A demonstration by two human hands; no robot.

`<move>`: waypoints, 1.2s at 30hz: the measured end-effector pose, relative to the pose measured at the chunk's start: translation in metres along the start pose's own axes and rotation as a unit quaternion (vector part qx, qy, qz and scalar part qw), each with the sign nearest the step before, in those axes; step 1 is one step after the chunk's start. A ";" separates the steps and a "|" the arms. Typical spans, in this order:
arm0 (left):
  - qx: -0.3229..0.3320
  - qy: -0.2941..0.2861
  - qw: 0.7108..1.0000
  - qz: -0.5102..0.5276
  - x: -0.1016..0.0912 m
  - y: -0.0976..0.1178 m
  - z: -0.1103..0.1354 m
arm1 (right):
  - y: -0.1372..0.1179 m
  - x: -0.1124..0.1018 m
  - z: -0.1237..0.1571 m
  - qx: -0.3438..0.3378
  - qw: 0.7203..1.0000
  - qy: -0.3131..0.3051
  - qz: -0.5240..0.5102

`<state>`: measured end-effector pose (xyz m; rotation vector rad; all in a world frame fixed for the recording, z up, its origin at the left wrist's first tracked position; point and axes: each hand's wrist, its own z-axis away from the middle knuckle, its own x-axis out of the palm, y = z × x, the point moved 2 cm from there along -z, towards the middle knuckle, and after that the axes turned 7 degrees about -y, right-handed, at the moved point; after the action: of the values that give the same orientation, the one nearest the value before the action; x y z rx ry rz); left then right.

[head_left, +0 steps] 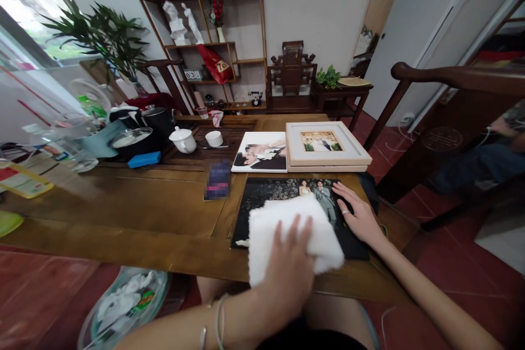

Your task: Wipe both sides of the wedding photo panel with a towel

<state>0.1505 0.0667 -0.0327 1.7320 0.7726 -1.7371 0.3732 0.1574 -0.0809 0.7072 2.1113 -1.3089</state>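
Observation:
A folded white cloth covers much of a dark photo panel showing a couple in wedding clothes. My left hand, with bangles at its wrist, holds the cloth down against the panel, fingers slightly spread over it and a little blurred. The thumb is hard to make out. At the panel's right side rests my right hand, open, wearing a ring, its fingertips touching the panel. Just behind lie a white-edged photo panel and a stack of pale wooden frames.
A phone-like item, partly pixelated, lies left of the panel on the wooden table. Farther left are a white lidded cup, a blue block, a dark kettle and bottles. A waste bin stands below; a wooden chair is at right.

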 end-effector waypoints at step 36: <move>0.041 -0.005 0.999 0.001 0.002 -0.032 0.006 | -0.011 -0.002 0.010 -0.008 1.000 0.014 0.002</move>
<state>0.1230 0.0837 -0.0343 1.7754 0.7026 -1.7975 0.3690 0.1439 -0.0761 0.7264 2.1384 -1.2867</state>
